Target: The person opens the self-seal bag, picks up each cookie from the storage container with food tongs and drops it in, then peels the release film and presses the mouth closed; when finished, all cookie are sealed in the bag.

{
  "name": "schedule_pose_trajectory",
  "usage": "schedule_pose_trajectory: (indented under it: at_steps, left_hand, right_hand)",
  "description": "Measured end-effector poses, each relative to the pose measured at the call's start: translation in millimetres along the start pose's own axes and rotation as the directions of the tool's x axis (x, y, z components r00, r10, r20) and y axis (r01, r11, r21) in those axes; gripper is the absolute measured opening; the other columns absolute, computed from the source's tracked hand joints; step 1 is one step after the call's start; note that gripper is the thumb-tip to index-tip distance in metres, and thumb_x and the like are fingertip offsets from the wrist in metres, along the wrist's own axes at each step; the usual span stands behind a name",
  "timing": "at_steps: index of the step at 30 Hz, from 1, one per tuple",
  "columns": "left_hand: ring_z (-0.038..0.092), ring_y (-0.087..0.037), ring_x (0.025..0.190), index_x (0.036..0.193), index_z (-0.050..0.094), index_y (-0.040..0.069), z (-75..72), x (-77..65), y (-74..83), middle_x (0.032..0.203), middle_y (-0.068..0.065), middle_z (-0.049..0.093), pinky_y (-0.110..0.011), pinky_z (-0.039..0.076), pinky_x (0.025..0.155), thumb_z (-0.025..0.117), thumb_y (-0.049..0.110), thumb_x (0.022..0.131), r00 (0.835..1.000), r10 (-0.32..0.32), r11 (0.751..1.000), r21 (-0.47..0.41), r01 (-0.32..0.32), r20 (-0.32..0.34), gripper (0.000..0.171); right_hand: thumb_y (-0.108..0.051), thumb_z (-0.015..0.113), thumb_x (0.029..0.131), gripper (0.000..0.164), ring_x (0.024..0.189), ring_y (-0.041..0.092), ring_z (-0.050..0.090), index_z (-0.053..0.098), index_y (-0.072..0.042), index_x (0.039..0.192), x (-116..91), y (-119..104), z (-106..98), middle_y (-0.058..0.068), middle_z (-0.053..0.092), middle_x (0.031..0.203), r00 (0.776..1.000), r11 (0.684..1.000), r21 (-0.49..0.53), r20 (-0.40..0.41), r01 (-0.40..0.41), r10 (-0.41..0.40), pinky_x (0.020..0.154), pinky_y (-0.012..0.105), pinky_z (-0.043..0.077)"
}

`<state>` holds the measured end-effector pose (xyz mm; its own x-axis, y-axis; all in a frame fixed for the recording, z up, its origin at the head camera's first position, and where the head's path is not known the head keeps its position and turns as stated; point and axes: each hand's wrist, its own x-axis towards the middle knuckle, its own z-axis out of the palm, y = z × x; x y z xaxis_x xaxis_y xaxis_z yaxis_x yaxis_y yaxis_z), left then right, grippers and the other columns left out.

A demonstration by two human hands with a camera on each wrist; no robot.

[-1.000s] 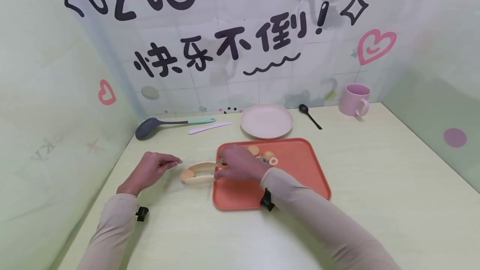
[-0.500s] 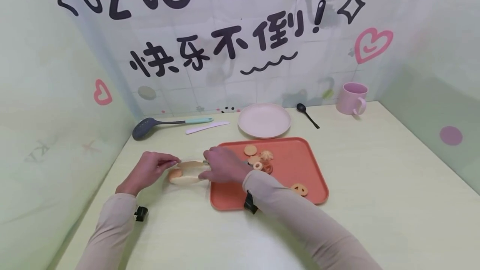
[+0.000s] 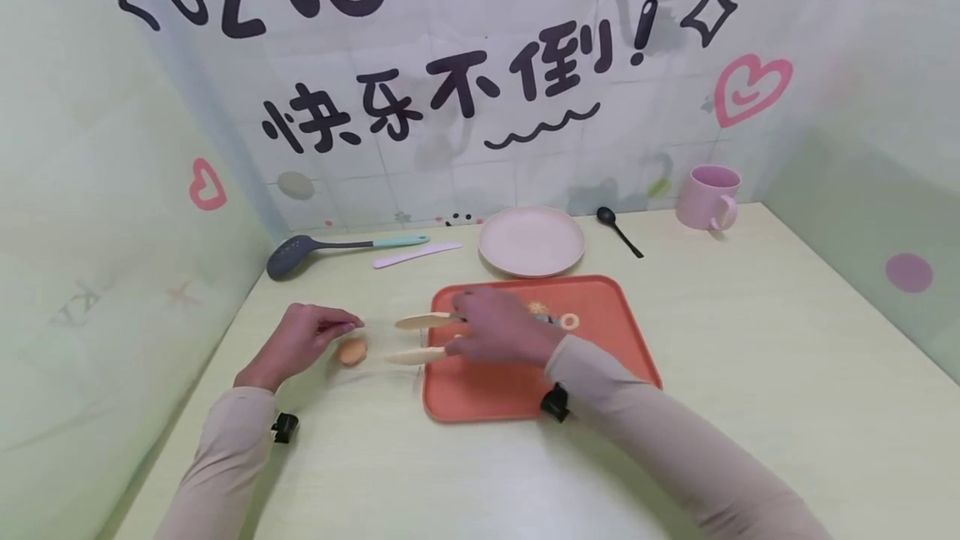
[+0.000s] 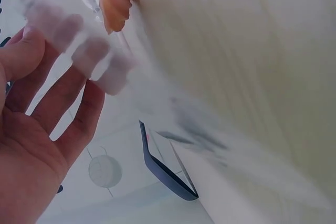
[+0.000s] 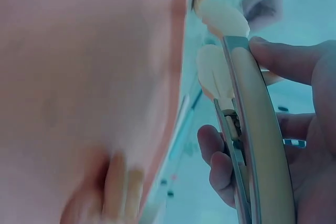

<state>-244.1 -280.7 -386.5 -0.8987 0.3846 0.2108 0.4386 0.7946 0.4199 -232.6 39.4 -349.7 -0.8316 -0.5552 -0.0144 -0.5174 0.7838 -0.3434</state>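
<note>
The tongs (image 5: 262, 129) have just left the biscuit (image 3: 351, 351), which now lies left of centre, apparently released within clear plastic (image 4: 210, 135) pinched by the left hand (image 3: 300, 340). The right hand (image 3: 502, 327) holds them spread wide, across the left edge of the tray (image 3: 480, 420); freer room appears on the lower-middle tabletop (image 3: 360, 473).

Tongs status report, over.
Right hand grips tongs, held open. Left hand pinches clear plastic. Cookie near left hand, outside tongs. Clear plastic might snag tongs.

Right grip (image 3: 501, 327) and tongs (image 3: 425, 321) pulled back rightward; biscuit (image 3: 351, 351), earlier clasped in tongs, now free of them.
</note>
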Motion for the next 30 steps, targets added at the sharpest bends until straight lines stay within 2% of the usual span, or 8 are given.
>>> schedule_pose_trajectory:
  at_steps: [3, 7, 12, 18, 23, 30]
  left_hand:
    - [0.076, -0.028, 0.095, 0.103, 0.08, 0.008, -1.0, -1.1, -1.0, 0.099, -0.009, 0.08, -0.042, 0.061, 0.083, 0.071, 0.0, 0.09, 1.0, -0.01, 1.0, 0.0, 0.01, 0.005, 0.018]
    - [0.076, -0.028, 0.096, 0.104, 0.08, 0.008, -2.7, -2.6, -2.0, 0.099, -0.009, 0.08, -0.042, 0.062, 0.082, 0.07, 0.001, 0.09, 1.0, -0.026, 1.0, -0.005, 0.026, 0.015, 0.018]
    - [0.076, -0.028, 0.096, 0.104, 0.08, 0.008, -4.1, -4.9, -3.9, 0.1, -0.009, 0.08, -0.041, 0.062, 0.083, 0.07, 0.001, 0.09, 0.999, -0.031, 0.999, -0.022, 0.032, 0.024, 0.018]
    - [0.076, -0.027, 0.096, 0.104, 0.08, 0.008, -8.1, -10.5, -9.1, 0.1, -0.008, 0.08, -0.039, 0.062, 0.083, 0.071, 0.003, 0.091, 0.999, -0.036, 0.999, -0.026, 0.037, 0.034, 0.017]
    - [0.076, -0.027, 0.096, 0.105, 0.08, 0.009, -12.1, -14.5, -11.8, 0.101, -0.008, 0.08, -0.039, 0.061, 0.083, 0.071, 0.003, 0.091, 0.998, -0.046, 0.998, -0.03, 0.047, 0.035, 0.017]
    - [0.076, -0.025, 0.095, 0.104, 0.08, 0.011, -9.8, -11.5, -10.5, 0.102, -0.007, 0.08, -0.036, 0.062, 0.082, 0.071, 0.003, 0.091, 0.999, -0.033, 0.998, -0.045, 0.035, 0.039, 0.018]
  right_hand:
    - [-0.041, 0.074, 0.087, 0.037, 0.083, 0.014, 0.056, 0.066, -0.012, 0.109, -14.6, 15.6, -8.6, -0.002, 0.063, 0.098, 1.0, 1.0, -0.021, -0.01, -0.012, 0.012, 0.072, 0.029, 0.051]
    - [-0.042, 0.073, 0.088, 0.039, 0.087, 0.016, 0.057, 0.065, -0.01, 0.109, -35.2, 39.6, -19.6, 0.003, 0.066, 0.103, 0.999, 0.997, -0.071, -0.042, 0.008, -0.011, 0.076, 0.033, 0.053]
    - [-0.04, 0.076, 0.085, 0.037, 0.077, 0.014, 0.054, 0.064, -0.01, 0.103, -61.6, 66.3, -33.4, 0.005, 0.065, 0.098, 0.996, 0.994, -0.113, -0.086, 0.015, -0.025, 0.068, 0.03, 0.048]
    - [-0.04, 0.08, 0.083, 0.04, 0.08, 0.015, 0.06, 0.066, -0.009, 0.104, -87.0, 91.6, -44.0, 0.004, 0.067, 0.1, 0.995, 0.99, -0.144, -0.103, 0.001, -0.016, 0.068, 0.036, 0.054]
    - [-0.04, 0.081, 0.082, 0.041, 0.08, 0.016, 0.061, 0.067, -0.008, 0.104, -96.2, 105.6, -48.5, 0.006, 0.068, 0.1, 0.993, 0.992, -0.128, -0.118, -0.012, -0.004, 0.069, 0.037, 0.055]
    - [-0.039, 0.08, 0.082, 0.038, 0.075, 0.014, 0.056, 0.067, -0.007, 0.098, -93.5, 112.8, -52.1, 0.005, 0.066, 0.092, 0.992, 0.996, -0.088, -0.126, -0.013, 0.002, 0.067, 0.035, 0.05]
